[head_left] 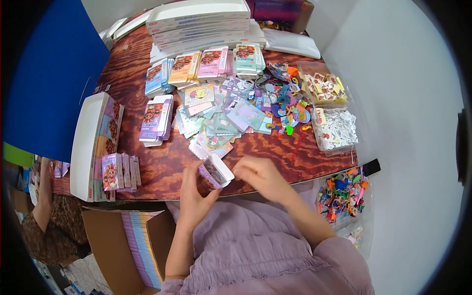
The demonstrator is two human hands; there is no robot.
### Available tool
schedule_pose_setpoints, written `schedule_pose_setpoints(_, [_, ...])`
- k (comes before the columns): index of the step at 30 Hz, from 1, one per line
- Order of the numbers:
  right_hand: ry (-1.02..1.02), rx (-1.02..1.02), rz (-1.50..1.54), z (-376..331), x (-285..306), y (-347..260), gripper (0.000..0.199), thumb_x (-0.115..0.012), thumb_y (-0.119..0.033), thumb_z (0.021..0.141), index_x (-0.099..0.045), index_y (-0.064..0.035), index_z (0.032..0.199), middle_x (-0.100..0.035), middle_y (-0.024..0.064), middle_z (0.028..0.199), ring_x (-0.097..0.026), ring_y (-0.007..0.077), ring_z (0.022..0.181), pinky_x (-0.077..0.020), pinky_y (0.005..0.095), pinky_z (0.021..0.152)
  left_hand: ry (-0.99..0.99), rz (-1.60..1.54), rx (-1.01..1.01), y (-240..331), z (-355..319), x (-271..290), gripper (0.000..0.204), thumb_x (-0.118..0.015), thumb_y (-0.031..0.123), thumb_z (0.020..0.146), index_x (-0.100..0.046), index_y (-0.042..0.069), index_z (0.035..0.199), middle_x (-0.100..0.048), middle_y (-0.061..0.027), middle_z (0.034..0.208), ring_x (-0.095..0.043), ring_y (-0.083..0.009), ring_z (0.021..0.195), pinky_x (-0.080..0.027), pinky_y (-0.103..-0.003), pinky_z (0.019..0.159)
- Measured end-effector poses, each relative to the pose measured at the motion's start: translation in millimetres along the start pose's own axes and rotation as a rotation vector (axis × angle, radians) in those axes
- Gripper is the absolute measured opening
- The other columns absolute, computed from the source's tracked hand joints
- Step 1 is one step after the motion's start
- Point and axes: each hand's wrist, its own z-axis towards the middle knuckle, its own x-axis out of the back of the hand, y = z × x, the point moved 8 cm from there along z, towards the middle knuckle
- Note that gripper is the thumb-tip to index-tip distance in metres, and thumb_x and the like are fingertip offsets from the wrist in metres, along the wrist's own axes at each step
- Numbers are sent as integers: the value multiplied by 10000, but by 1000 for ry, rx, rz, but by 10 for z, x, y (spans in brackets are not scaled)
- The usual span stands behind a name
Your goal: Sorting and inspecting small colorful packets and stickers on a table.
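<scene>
- Purple carton (210, 177) with a printed face is in front of you, held above the near edge of the reddish wood-patterned table (295, 162), its top open and a white flap standing out toward your right
- Your left hand (192, 192) grips that carton, fingers along its far left side and thumb at the near side
- Your right hand (261, 179) is just right of the white flap, fingers curled inward; you can't tell from this view whether they touch the flap or pinch anything
- Beyond the carton you have a loose heap of flat packets (241, 115), pale and pastel, overlapping each other
- To the right of that heap lies a pile of small colourful trinkets (290, 105)
- Farther right you have two clear trays, one behind the other: the far tray (319, 64) holds small printed pieces, the near tray (339, 149) mostly white ones
- Behind the packets stand stacks of printed cartons in blue (156, 77), orange (184, 68), pink (212, 62) and green (248, 59), with a purple stack (156, 118) nearer you on the left
- On your left, a row of small purple boxes (113, 172) stands just beside a long white tray (86, 147)
- Below the table on your left, a brown cardboard box (105, 246) holds a row of purple, blue and orange items
</scene>
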Motion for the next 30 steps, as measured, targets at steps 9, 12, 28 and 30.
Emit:
schedule_pose_setpoints(9, [771, 78, -901, 575, 1697, 466, 90, -613, -93, 909, -651, -27, 958, -611, 153, 1022, -646, 379, 885, -509, 471, 757, -39, -106, 64, -103, 2, -25, 683, -821, 81, 702, -510, 16, 1306, -554, -129, 1169, -598, -281, 1090, -485, -366, 929])
schedule_pose_setpoints(12, [686, 42, -982, 800, 1724, 537, 90, -633, -85, 880, -661, -50, 958, -606, 136, 1054, -647, 365, 899, -516, 466, 769, -47, -59, 20, -47, -19, -26, 691, -828, 91, 704, -506, 13, 1310, -556, -126, 1176, -597, -270, 1074, -486, -361, 922])
schedule_pose_setpoints(28, [416, -281, -59, 476, 1761, 862, 156, -635, -86, 915, -630, -19, 1056, -645, 24, 760, -535, 64, 550, -417, 239, 499, -67, -163, 98, -242, -7, -2, 705, -834, 108, 718, -496, -8, 1326, -536, -92, 1141, -588, -204, 983, -520, -322, 839])
schedule_pose_setpoints(30, [595, -187, -112, 421, 1870, 772, 177, -627, -79, 917, -628, -21, 1084, -647, 46, 770, -564, 88, 598, -430, 269, 534, -72, -133, 83, -212, -7, -5, 707, -835, 112, 719, -495, -7, 1328, -537, -95, 1149, -588, -213, 996, -517, -328, 852])
